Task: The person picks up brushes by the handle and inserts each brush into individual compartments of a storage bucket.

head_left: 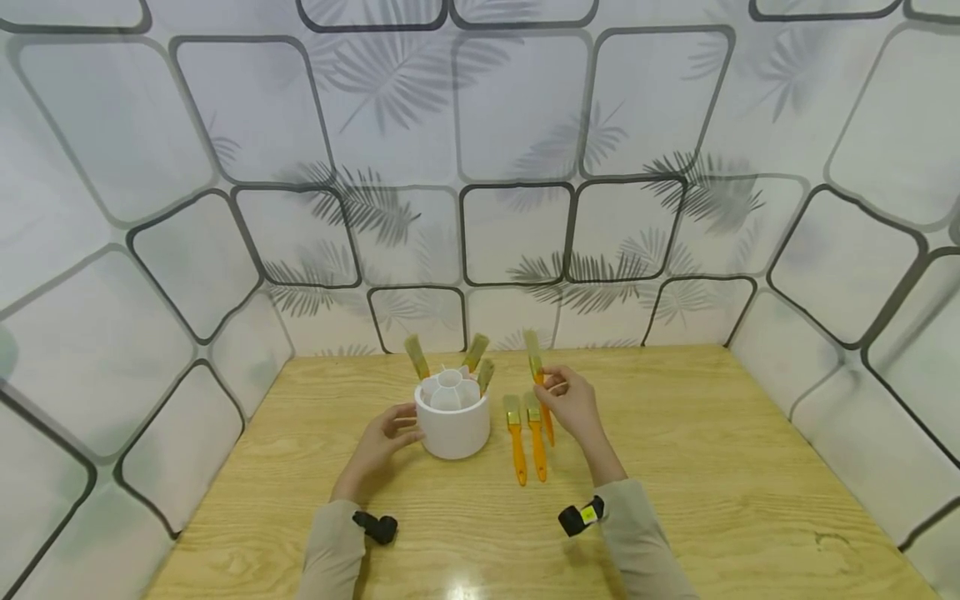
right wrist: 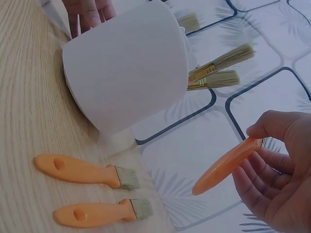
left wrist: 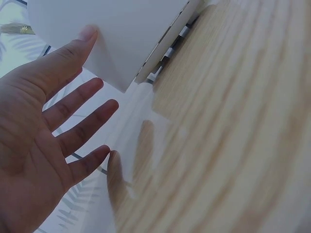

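Observation:
A white round holder (head_left: pixel 452 421) stands on the wooden table (head_left: pixel 712 467) with three orange-handled brushes (head_left: pixel 474 354) standing in it, bristles up. My left hand (head_left: pixel 386 437) rests against its left side, fingers straight (left wrist: pixel 73 111), thumb touching the holder's wall (left wrist: pixel 121 34). To the right of the holder, my right hand (head_left: pixel 572 402) pinches the handle of an orange brush (head_left: pixel 537 367) and holds it above the table, bristles up; the right wrist view shows the handle (right wrist: pixel 226 165) in the fingers (right wrist: pixel 277 165). Two more orange brushes (head_left: pixel 527 437) lie side by side between holder and hand.
Patterned white walls (head_left: pixel 517 233) close in the table at the back and on both sides. In the right wrist view the two lying brushes (right wrist: pixel 80 170) sit close to the holder (right wrist: pixel 126 68). Bare wood stretches toward the front and right.

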Demonstrator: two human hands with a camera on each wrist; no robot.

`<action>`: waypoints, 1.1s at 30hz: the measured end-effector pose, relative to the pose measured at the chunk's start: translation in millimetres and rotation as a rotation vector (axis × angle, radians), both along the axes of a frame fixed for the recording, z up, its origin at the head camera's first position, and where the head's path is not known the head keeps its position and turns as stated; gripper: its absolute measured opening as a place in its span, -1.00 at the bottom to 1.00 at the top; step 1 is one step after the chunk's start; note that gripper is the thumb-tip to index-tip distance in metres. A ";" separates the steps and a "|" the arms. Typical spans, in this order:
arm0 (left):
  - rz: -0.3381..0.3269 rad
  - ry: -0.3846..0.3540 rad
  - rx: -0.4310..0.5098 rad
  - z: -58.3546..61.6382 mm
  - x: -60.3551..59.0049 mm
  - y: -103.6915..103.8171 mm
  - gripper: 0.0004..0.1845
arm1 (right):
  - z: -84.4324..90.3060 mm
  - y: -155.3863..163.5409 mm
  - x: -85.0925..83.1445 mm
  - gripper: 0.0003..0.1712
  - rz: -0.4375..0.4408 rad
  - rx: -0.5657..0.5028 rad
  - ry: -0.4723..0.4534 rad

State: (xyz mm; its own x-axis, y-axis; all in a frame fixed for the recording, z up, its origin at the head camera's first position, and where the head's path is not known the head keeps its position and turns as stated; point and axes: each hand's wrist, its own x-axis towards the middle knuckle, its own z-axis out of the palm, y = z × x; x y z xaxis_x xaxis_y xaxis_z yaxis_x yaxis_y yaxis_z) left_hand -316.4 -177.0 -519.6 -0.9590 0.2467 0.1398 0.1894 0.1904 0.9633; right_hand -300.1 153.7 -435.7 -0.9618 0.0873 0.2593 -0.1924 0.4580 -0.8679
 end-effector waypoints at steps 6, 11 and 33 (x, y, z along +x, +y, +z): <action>-0.015 -0.006 0.012 1.0 -2.5 0.2 -0.43 | 3.9 -2.6 -3.5 -0.67 0.005 -0.016 0.010; -0.031 -0.027 0.022 13.1 2.5 2.5 -0.45 | 7.3 -5.4 -5.1 -0.67 0.013 -0.013 0.029; -0.012 -0.009 -0.003 20.5 10.3 3.1 -0.51 | 10.0 -14.8 -3.6 -0.65 0.038 -0.031 0.084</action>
